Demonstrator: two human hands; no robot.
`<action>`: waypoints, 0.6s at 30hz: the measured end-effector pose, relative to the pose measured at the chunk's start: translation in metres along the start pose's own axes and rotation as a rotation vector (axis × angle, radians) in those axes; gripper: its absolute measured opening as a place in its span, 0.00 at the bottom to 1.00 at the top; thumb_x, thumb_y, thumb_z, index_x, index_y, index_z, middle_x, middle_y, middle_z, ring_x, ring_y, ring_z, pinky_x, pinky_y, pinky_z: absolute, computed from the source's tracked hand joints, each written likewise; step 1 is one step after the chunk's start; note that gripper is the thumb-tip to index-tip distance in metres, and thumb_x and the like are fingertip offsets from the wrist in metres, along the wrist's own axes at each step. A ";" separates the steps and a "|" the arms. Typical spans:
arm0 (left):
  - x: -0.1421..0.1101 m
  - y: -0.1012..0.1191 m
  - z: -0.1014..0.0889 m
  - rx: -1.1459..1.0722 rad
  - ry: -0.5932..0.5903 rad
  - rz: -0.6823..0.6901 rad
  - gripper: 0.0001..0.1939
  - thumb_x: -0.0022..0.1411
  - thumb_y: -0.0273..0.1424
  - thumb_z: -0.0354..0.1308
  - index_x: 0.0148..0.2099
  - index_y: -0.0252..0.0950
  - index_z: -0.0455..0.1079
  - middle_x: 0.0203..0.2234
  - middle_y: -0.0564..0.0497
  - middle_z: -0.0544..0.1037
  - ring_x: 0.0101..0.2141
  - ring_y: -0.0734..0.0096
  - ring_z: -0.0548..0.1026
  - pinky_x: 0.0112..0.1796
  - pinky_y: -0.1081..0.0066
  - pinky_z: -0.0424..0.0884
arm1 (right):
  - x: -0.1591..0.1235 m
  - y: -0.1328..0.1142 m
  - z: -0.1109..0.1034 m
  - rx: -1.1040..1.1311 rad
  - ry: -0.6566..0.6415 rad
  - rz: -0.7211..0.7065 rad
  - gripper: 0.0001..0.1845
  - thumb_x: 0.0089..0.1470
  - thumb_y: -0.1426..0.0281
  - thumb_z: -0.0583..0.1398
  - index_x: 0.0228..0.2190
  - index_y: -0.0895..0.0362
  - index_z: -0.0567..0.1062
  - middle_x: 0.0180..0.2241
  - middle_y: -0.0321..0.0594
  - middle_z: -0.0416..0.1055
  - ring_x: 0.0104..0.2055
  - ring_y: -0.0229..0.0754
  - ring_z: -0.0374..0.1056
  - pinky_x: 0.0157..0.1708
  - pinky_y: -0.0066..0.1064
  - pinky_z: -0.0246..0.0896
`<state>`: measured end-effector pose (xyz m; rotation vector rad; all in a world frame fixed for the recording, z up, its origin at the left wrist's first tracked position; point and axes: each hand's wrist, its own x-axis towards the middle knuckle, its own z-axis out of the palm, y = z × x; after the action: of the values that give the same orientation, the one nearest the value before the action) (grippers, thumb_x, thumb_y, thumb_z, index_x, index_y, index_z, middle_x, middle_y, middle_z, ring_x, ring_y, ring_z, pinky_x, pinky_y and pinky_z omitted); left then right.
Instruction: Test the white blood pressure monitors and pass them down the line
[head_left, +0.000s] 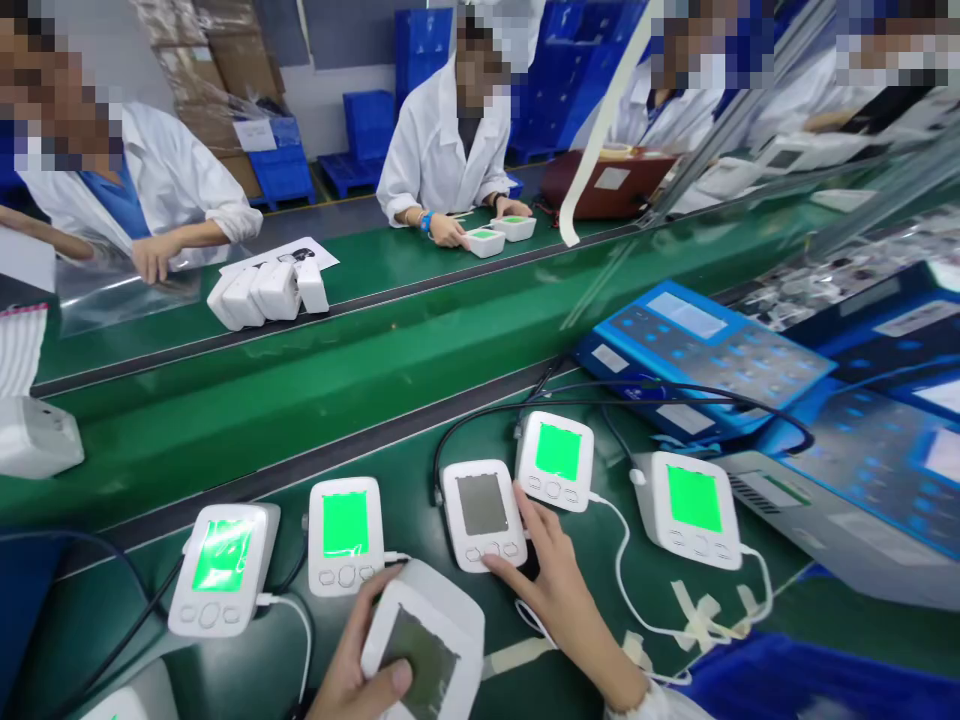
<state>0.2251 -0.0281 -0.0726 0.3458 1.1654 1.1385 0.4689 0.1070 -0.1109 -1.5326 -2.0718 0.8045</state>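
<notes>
A white blood pressure monitor (420, 640) is being gripped by the left hand (349, 665), its thumb pressed on the dark screen – while a second monitor (482, 510), lying on the green belt (652, 600), is being touched along its lower edge by the right hand's (559, 600) spread fingers (504, 572).

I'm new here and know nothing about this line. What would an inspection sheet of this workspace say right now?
Surface: green bench beside a green conveyor belt.
Job's things: white monitors; four lit green, including one at right.
Clutter: pale tape strips on the bench.
Hands: left hand holds a dark-screened monitor; right hand rests on a grey-screened monitor.
Cables: black cables and a white cable.
Surroundings: blue console, white-coated co-worker across the belt, blue crates.
</notes>
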 end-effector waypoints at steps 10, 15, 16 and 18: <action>0.014 -0.011 0.003 0.589 -0.105 0.072 0.37 0.60 0.38 0.67 0.70 0.48 0.64 0.60 0.44 0.75 0.57 0.46 0.74 0.58 0.56 0.69 | 0.012 -0.017 0.005 -0.134 0.015 -0.101 0.39 0.72 0.50 0.49 0.73 0.39 0.35 0.63 0.50 0.64 0.62 0.62 0.65 0.57 0.60 0.65; 0.017 -0.010 0.000 0.665 -0.156 0.057 0.42 0.55 0.33 0.67 0.71 0.48 0.62 0.59 0.47 0.76 0.56 0.51 0.74 0.59 0.59 0.67 | 0.014 -0.019 0.003 0.016 -0.037 0.047 0.43 0.69 0.48 0.51 0.74 0.42 0.36 0.70 0.50 0.57 0.70 0.65 0.56 0.63 0.65 0.57; 0.017 -0.009 0.000 0.658 -0.165 0.051 0.42 0.55 0.33 0.67 0.71 0.47 0.62 0.59 0.47 0.76 0.55 0.51 0.75 0.58 0.60 0.68 | 0.014 -0.017 0.005 0.049 -0.026 0.098 0.45 0.68 0.47 0.52 0.74 0.44 0.36 0.71 0.51 0.55 0.71 0.66 0.54 0.64 0.66 0.56; 0.017 -0.007 0.001 0.624 -0.180 0.044 0.42 0.54 0.34 0.68 0.71 0.47 0.63 0.59 0.47 0.76 0.54 0.50 0.75 0.57 0.61 0.69 | 0.014 -0.012 0.010 0.110 -0.022 0.153 0.47 0.66 0.46 0.54 0.74 0.46 0.39 0.72 0.52 0.52 0.73 0.67 0.50 0.65 0.66 0.53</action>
<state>0.2288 -0.0163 -0.0863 0.9357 1.3365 0.7378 0.4496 0.1153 -0.1100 -1.6424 -1.9086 0.9786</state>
